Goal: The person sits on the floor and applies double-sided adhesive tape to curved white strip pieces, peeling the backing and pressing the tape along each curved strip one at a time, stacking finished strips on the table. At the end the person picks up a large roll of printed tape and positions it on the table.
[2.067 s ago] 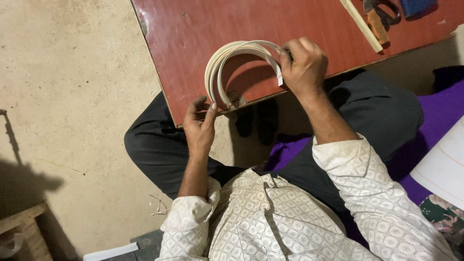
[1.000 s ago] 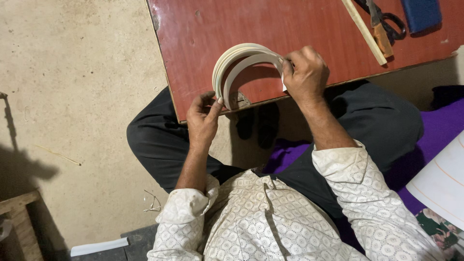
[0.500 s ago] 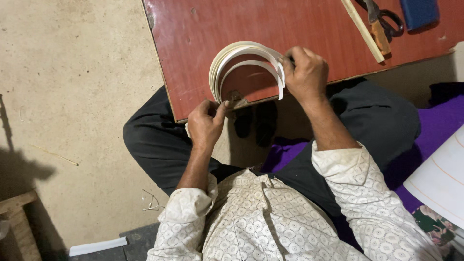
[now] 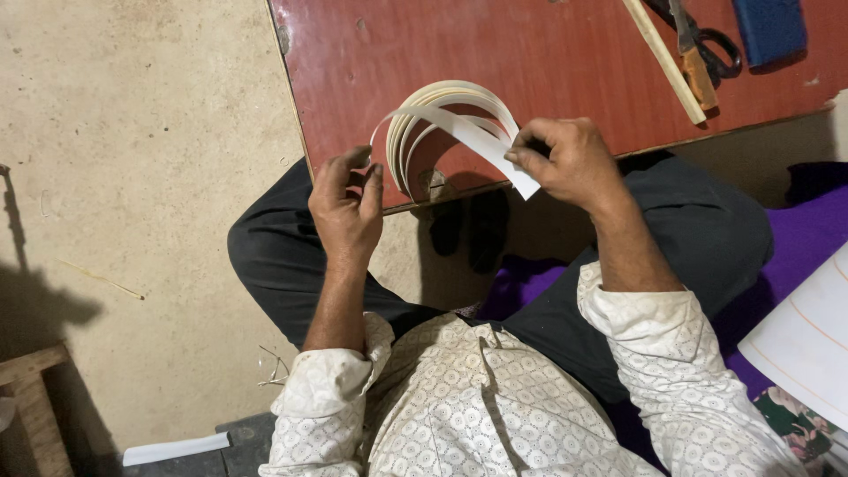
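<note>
Head view: arched white paper strips [image 4: 450, 110] span between both hands, right hand [image 4: 570, 163] pinching one end, left hand [image 4: 346, 208] loosely curled beside the other.

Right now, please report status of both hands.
Right hand grip pinching white strips. Left hand at strips' other end. Scissors aside, nothing blocking.

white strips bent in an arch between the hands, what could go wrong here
The white strips are bowed between the left hand and right hand, so they look springy; a loose pinch could let them snap open and scatter. One strip end juts out below the right hand, apart from the bundle, and might slip free or crease. The arch sits at the edge of the red table, so dropped strips may fall to the floor.
</note>
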`<action>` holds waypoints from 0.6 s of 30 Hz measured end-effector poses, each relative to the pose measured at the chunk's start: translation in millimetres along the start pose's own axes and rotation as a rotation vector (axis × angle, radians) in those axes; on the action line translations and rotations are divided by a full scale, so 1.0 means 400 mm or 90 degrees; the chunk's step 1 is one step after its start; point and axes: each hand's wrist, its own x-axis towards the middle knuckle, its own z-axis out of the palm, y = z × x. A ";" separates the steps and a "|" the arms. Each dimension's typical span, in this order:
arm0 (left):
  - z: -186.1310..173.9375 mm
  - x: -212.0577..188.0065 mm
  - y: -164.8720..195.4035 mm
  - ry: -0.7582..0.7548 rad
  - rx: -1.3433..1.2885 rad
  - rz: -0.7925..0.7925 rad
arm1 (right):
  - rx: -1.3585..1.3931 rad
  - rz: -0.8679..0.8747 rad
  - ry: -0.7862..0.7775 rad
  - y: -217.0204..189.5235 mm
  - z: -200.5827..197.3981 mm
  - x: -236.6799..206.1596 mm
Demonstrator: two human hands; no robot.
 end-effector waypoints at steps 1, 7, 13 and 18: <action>-0.005 0.000 -0.007 0.006 0.046 0.035 | 0.000 -0.003 -0.017 0.001 -0.002 -0.002; -0.027 -0.013 -0.027 0.009 0.054 0.041 | 0.018 0.046 -0.103 0.008 -0.015 -0.015; -0.083 -0.012 0.021 -0.061 -0.165 -0.037 | -0.051 0.036 -0.261 0.000 -0.021 -0.012; -0.093 -0.003 0.087 -0.141 -0.276 -0.126 | 0.104 -0.138 -0.179 -0.044 0.010 -0.012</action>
